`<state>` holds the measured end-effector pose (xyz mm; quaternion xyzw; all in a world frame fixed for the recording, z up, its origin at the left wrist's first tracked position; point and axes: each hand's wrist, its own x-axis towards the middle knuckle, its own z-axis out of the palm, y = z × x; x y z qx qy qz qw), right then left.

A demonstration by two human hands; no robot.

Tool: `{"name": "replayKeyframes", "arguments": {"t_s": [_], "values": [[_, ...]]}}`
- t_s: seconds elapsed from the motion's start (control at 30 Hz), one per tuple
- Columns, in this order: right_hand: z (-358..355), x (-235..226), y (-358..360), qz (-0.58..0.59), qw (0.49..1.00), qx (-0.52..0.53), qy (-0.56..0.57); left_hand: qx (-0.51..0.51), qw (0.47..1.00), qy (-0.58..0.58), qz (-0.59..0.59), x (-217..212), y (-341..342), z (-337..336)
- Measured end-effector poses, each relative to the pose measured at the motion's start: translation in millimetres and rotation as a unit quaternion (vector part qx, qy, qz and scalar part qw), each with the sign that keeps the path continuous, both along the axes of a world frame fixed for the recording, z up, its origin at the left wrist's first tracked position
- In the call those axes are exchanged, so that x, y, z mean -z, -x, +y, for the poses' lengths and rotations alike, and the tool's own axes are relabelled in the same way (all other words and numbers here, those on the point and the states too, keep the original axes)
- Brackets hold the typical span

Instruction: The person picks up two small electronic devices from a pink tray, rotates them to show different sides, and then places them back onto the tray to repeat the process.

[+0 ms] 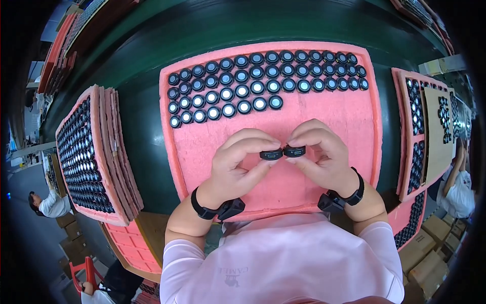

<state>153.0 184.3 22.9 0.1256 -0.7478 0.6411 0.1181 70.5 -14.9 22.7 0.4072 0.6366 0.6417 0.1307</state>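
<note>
Between the thumb and fingers of my left hand (238, 159) is a small round black device (271, 155), its edge with a slot-like port facing me. My right hand (324, 154) pinches a matching black device (294, 151) the same way. The two devices meet or nearly meet edge to edge. Both are held above the bare front part of a pink foam tray (329, 114). At the tray's far side stand rows of round black pieces with pale round tops (257, 73); the nearest row covers only the left part.
Stacked pink foam trays of black pieces (83, 152) stand at the left. More filled trays (416, 111) and a cardboard sheet (438, 134) are at the right. The green table (147, 167) lies beneath. Other people (54, 202) are at both sides, near cardboard boxes (430, 263).
</note>
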Motion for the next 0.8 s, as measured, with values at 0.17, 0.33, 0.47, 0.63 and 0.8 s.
{"name": "replayKeyframes", "arguments": {"t_s": [0.17,0.33,0.47,0.63,0.8], "values": [[2.8,-3.4,-0.5,-0.011,1.0,-0.004,0.017,0.011,1.0,-0.011,0.01,-0.2,2.6,-1.1],[3.9,-3.7,2.6,0.059,0.997,0.013,-0.038,-0.034,0.999,-0.022,0.035,-3.1,1.3,2.5],[1.5,-0.8,1.5,0.065,0.997,0.028,-0.035,-0.053,0.997,-0.049,-0.019,0.4,-5.2,2.1],[-0.4,1.3,0.3,0.072,0.996,0.034,-0.042,-0.05,0.998,-0.03,0.022,0.9,-3.1,-0.7],[-6.4,1.7,1.5,0.077,0.994,0.075,-0.001,-0.06,0.997,-0.029,0.037,1.7,-4.0,-0.3]]}}
